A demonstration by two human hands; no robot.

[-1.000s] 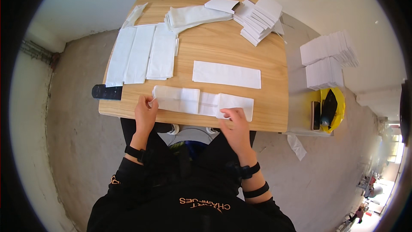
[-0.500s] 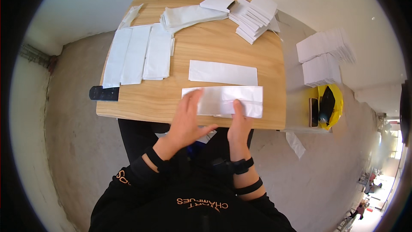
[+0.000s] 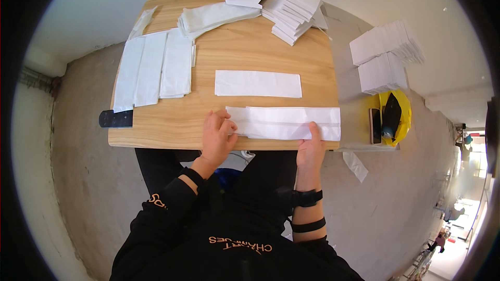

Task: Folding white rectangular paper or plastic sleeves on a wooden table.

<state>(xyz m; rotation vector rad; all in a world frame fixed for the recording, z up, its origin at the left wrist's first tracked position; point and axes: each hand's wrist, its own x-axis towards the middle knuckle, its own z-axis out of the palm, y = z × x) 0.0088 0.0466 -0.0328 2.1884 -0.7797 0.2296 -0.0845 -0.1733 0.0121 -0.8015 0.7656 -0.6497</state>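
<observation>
A long white flat sleeve with a lengthwise seam lies along the table's near edge. Its left end is in the curled fingers of my left hand, which is closed at that corner. My right hand grips the near edge further right, thumb on top and the other fingers hidden beneath. Just beyond lies another flat white strip, apart from both hands. To the left, several similar white sleeves rest side by side in flat piles.
On the wooden table, folded white sleeves and a white card stack lie at the back. A dark device overhangs the left edge. At right are more white stacks, a phone and a yellow bag.
The sleeve has shifted right and its seam now shows along its length. My left hand has gone from spread fingers to curled ones at the left end; my right hand has moved right.
</observation>
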